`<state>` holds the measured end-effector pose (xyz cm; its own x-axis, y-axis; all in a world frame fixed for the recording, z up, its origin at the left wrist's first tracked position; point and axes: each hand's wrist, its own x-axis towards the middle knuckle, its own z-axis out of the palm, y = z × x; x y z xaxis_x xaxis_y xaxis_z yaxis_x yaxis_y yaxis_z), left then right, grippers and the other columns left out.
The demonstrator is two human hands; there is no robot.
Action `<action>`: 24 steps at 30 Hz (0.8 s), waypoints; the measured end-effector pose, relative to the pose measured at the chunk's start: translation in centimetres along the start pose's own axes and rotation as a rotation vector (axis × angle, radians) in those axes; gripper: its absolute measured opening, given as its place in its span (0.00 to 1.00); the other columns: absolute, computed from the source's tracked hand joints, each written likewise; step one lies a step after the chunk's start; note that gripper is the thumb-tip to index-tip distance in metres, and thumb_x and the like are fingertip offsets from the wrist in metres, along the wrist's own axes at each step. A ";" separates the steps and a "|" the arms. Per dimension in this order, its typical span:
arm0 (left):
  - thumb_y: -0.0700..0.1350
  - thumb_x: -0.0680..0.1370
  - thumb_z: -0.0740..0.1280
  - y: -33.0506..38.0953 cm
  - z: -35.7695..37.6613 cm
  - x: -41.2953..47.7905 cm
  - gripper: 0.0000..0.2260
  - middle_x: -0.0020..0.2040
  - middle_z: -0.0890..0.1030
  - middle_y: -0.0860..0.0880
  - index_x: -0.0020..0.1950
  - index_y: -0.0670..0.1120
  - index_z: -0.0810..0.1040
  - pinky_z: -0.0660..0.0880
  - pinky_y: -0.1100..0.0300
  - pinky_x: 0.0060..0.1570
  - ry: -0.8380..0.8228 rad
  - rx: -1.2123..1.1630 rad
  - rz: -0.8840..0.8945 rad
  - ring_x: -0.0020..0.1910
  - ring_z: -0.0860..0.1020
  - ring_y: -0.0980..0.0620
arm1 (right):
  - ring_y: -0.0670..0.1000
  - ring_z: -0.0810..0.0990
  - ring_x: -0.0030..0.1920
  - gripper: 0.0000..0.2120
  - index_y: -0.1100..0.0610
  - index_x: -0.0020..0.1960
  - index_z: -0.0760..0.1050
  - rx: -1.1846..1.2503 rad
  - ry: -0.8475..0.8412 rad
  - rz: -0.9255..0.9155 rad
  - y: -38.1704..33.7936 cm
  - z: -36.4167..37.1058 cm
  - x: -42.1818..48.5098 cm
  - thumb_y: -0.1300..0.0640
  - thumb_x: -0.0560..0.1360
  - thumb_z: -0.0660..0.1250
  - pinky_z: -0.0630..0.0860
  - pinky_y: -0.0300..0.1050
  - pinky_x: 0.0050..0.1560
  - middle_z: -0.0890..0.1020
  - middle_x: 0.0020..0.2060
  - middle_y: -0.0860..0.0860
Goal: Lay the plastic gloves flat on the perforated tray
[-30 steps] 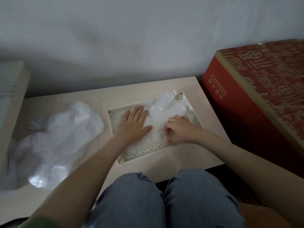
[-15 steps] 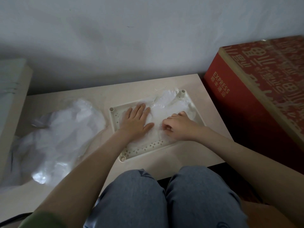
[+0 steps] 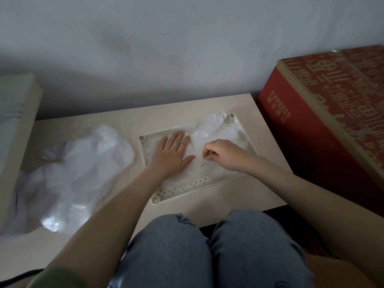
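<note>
A cream perforated tray [image 3: 182,187] lies on the pale table, rows of holes showing along its near edge. Clear plastic gloves [image 3: 209,126] are spread over its middle and far right corner, still wrinkled there. My left hand [image 3: 173,154] presses flat on the plastic, fingers straight and spread. Just to the right, my right hand [image 3: 221,153] has its fingers curled and pinches the glove film at its fingertips.
A large heap of crumpled clear plastic [image 3: 68,171] covers the table's left part. A red carton [image 3: 324,125] stands close against the right edge of the table [image 3: 228,202]. A pale box [image 3: 14,121] is at the far left. My knees sit under the near edge.
My right hand has curled tighter and lifted its fingertips, pinching the film. My left hand stays pressed flat on the glove.
</note>
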<state>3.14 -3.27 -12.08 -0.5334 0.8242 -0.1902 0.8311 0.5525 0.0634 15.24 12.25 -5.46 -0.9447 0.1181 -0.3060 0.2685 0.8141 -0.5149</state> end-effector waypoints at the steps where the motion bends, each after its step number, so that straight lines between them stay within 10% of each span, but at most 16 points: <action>1: 0.62 0.81 0.45 0.0 0.0 0.0 0.31 0.79 0.44 0.47 0.79 0.49 0.43 0.41 0.49 0.75 -0.005 -0.003 -0.003 0.78 0.42 0.50 | 0.48 0.75 0.45 0.06 0.56 0.48 0.78 -0.018 -0.018 -0.010 0.2 -0.1 0.1 0.63 0.78 0.62 0.71 0.39 0.46 0.77 0.42 0.45; 12: 0.63 0.81 0.44 0.0 -0.1 0.0 0.31 0.79 0.43 0.48 0.79 0.49 0.43 0.39 0.50 0.75 -0.012 -0.021 -0.009 0.78 0.41 0.50 | 0.52 0.77 0.43 0.04 0.55 0.46 0.69 -0.035 0.037 -0.023 1.0 -1.7 -1.1 0.62 0.78 0.59 0.75 0.49 0.45 0.79 0.41 0.51; 16: 0.62 0.81 0.44 0.0 -0.1 0.0 0.31 0.79 0.43 0.48 0.79 0.49 0.42 0.39 0.50 0.75 -0.011 -0.024 -0.008 0.78 0.41 0.50 | 0.42 0.77 0.41 0.07 0.53 0.50 0.68 0.140 0.005 0.015 0.5 -2.1 -1.7 0.65 0.78 0.56 0.70 0.29 0.34 0.80 0.45 0.50; 24: 0.67 0.77 0.41 -0.2 0.2 0.1 0.34 0.80 0.46 0.49 0.79 0.51 0.46 0.40 0.51 0.75 0.029 -0.045 -0.013 0.78 0.43 0.52 | 0.33 0.72 0.30 0.05 0.56 0.50 0.78 0.068 -0.149 0.073 1.2 -4.1 -3.0 0.62 0.78 0.63 0.67 0.28 0.30 0.73 0.36 0.40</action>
<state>2.95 -3.39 -12.34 -0.5493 0.8196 -0.1630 0.8163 0.5680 0.1051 17.62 15.21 -1.83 -0.8850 0.0860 -0.4576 0.3526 0.7656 -0.5381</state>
